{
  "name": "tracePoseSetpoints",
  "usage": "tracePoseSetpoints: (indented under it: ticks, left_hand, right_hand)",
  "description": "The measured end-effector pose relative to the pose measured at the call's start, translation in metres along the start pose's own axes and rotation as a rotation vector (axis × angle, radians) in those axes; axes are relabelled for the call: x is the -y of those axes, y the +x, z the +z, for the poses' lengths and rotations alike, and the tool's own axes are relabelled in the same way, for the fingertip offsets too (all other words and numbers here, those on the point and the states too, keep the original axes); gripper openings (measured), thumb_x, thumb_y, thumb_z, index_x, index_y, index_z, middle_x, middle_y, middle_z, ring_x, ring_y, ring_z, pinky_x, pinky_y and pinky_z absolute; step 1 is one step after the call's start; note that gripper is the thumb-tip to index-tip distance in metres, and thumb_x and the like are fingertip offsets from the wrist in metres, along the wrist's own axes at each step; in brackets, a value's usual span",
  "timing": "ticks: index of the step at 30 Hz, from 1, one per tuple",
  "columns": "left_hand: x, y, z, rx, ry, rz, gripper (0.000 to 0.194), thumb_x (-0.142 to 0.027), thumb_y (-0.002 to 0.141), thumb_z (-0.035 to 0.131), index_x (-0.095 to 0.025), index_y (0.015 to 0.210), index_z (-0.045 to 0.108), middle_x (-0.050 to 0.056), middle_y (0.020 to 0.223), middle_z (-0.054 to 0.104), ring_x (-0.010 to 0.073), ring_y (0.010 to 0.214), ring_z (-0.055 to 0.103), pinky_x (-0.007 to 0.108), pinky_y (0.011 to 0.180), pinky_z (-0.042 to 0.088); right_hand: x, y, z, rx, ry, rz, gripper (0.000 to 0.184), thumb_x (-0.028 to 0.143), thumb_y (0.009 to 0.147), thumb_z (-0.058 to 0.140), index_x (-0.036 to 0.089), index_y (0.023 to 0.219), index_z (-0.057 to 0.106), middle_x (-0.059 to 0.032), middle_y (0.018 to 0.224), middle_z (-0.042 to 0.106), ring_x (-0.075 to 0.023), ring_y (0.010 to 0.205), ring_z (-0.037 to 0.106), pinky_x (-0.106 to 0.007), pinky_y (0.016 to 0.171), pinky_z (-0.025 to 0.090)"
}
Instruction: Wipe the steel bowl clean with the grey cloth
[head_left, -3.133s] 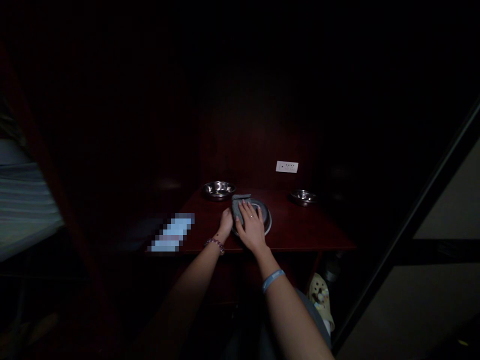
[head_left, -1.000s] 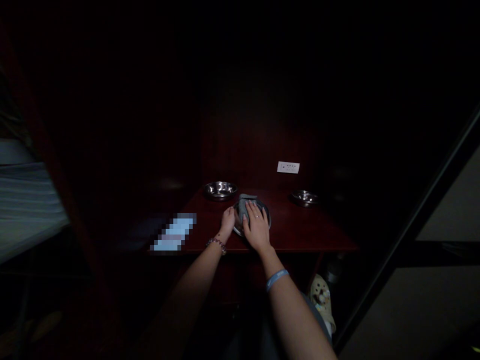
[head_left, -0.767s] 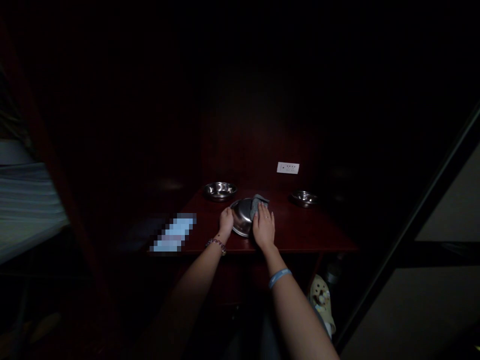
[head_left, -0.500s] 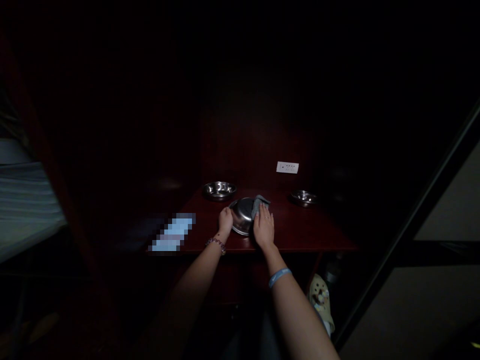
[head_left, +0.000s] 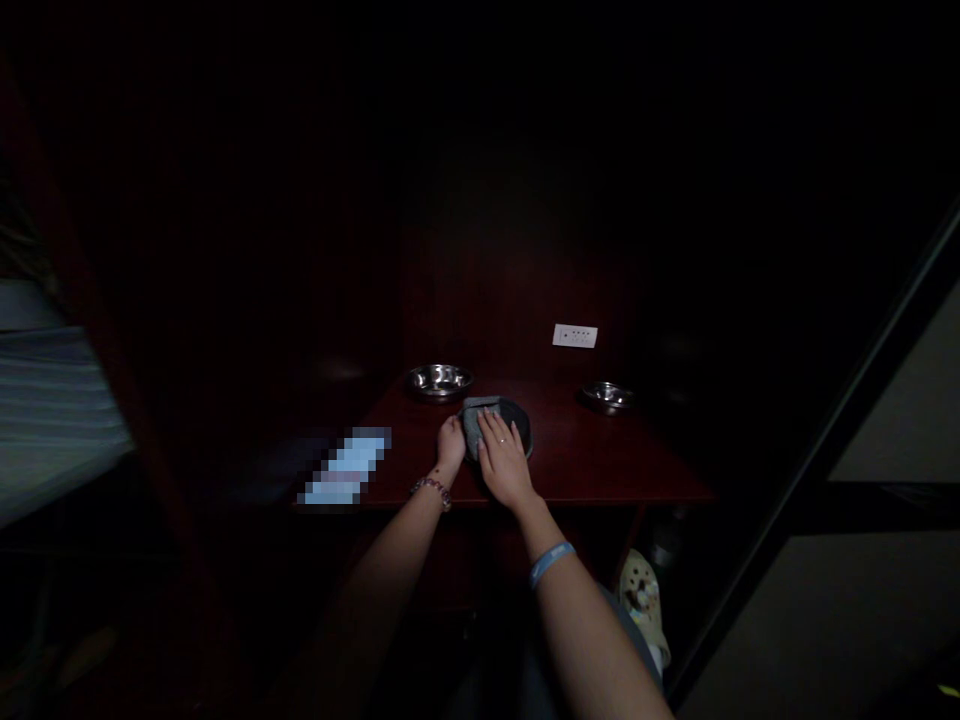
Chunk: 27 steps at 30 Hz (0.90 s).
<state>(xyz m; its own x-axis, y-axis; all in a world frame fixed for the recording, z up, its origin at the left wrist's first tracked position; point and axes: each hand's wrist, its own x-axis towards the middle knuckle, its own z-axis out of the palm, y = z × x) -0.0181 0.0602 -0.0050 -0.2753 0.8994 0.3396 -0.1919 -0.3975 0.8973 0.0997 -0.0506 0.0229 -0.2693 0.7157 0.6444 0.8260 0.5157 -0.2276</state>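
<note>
On the dark red table, a metal bowl (head_left: 519,420) rests bottom up, its underside dark in the poor light. My left hand (head_left: 451,443) is closed on its left rim. My right hand (head_left: 504,460) holds a grey cloth (head_left: 472,418) against the bowl's upturned bottom, its outstretched fingers pressing flat on the fabric. The cloth covers the left part of the bowl, and my right hand hides the near side. Two more shiny metal bowls stand upright farther back: one (head_left: 439,382) behind my left hand, the other (head_left: 607,398) to the right.
A white socket panel (head_left: 575,336) is on the back wall. A blurred-out bright rectangle (head_left: 345,468) lies at the table's (head_left: 585,470) left front. Below the right edge show a pale clog (head_left: 643,600) and a dim bottle (head_left: 666,545). Stacked pale items (head_left: 52,400) are at far left.
My right hand and the cloth have slid left across the bowl's bottom, from its right side to its left side. My left hand keeps its grip on the rim.
</note>
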Motion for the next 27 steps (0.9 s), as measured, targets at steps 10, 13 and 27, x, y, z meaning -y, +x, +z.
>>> tracePoseSetpoints:
  ticks: [10,13,27]
  left_hand:
    - [0.0,0.0,0.0,-0.064,0.152,0.018,0.021,-0.022,0.081,0.048,-0.018,0.061,0.052,0.0,0.059,0.055,0.012,0.055,0.048,0.024,0.057,0.04]
    - [0.001,0.0,0.001,-0.067,0.154,0.025,0.02,-0.022,0.081,0.046,-0.018,0.063,0.054,0.001,0.061,0.057,0.0132,0.057,0.051,0.025,0.059,0.041]
    - [0.004,-0.002,0.002,0.053,0.135,0.025,0.02,-0.033,0.078,0.047,-0.018,0.069,0.057,0.002,0.07,0.062,0.0156,0.068,0.055,0.027,0.068,0.046]
  right_hand:
    - [-0.012,0.0,-0.002,-0.051,0.037,0.074,0.052,0.029,0.1,0.028,0.023,0.151,0.03,-0.0042,0.156,0.038,-0.0167,0.146,0.029,-0.045,0.122,0.012]
    - [-0.016,0.0,0.0,-0.107,0.031,0.144,0.051,0.029,0.1,0.027,0.023,0.15,0.034,-0.0048,0.154,0.041,-0.0163,0.145,0.032,-0.045,0.122,0.012]
    - [-0.027,0.003,0.003,-0.32,0.068,0.509,0.053,0.032,0.098,0.025,0.017,0.146,0.04,-0.0119,0.151,0.045,-0.021,0.143,0.035,-0.05,0.12,0.016]
